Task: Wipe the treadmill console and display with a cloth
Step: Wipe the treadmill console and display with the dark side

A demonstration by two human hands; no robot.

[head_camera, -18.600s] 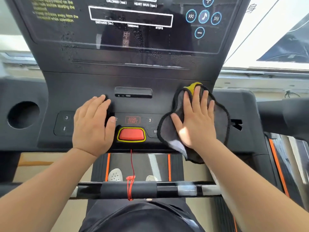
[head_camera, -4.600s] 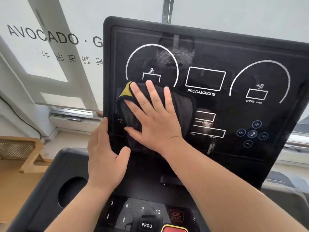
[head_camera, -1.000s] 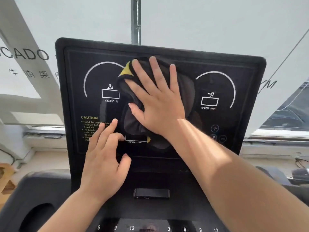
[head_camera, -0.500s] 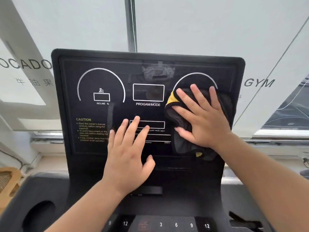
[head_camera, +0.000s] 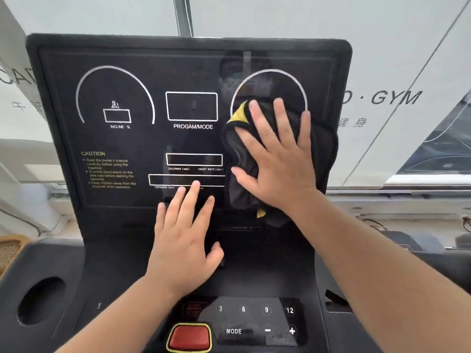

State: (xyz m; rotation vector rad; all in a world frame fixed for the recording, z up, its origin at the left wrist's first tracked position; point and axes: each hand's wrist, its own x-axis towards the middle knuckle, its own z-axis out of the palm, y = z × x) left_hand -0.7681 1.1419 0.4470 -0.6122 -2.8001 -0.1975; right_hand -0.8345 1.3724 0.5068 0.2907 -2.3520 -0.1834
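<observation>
cup holder [head_camera: 40, 300], a round recess in matte black plastic, sat far left of and below the display panel [head_camera: 122, 149]. panel was flat, glossy, rectangular with rounded corners, white arcs and boxes printed. left hand [head_camera: 184, 240] lay flat on the panel's lower centre, fingers spread, holding nothing. right hand [head_camera: 276, 159] pressed the dark microfiber cloth [head_camera: 323, 146], yellow-edged, soft and bunched, against the panel's right side over the right arc, fingers splayed. below the panel: red stop button [head_camera: 190, 337]. risk: bare left palm could smear the gloss; a bunched cloth may leave streaks.
</observation>
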